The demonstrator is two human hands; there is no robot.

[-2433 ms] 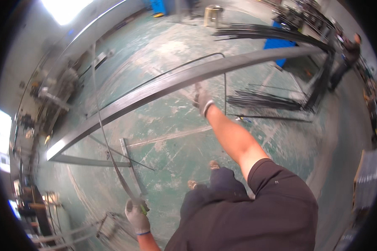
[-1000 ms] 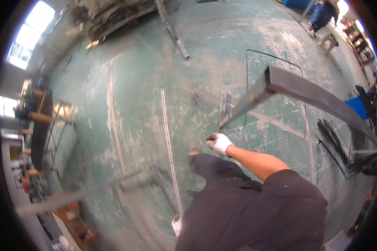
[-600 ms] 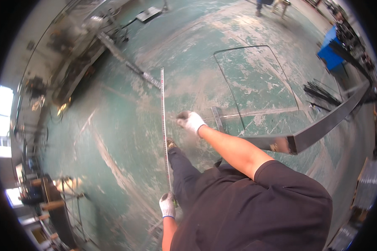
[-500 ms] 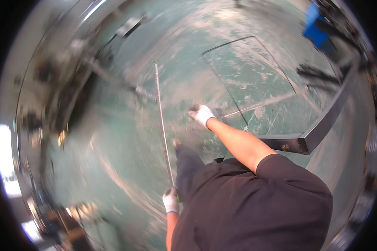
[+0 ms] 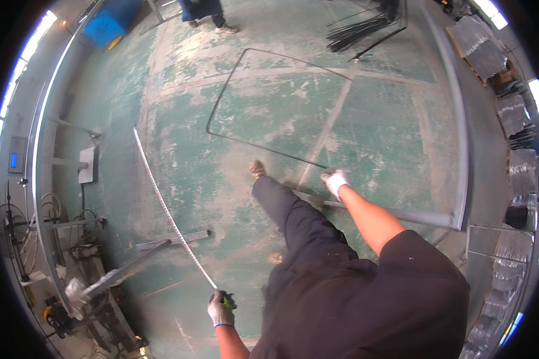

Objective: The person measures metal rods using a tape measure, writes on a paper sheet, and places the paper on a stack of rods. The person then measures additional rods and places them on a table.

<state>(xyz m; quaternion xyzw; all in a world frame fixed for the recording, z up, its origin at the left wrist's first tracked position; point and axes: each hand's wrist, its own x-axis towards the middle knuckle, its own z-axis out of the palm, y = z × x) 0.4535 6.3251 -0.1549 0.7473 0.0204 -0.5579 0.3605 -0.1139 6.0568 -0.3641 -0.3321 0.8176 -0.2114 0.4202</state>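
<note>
Green floor (image 5: 377, 119); left hand (image 5: 219, 310) grips tape measure (image 5: 173, 222) (partly hidden); right hand (image 5: 335, 180): grip unclear.

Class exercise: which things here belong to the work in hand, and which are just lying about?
In hand:
- tape measure, blade out, held by the left hand
- thin bent rod, one end at the right hand; grip unclear

Seemingly lying about:
- bundle of dark rods
- blue container
- grey stacks
</note>
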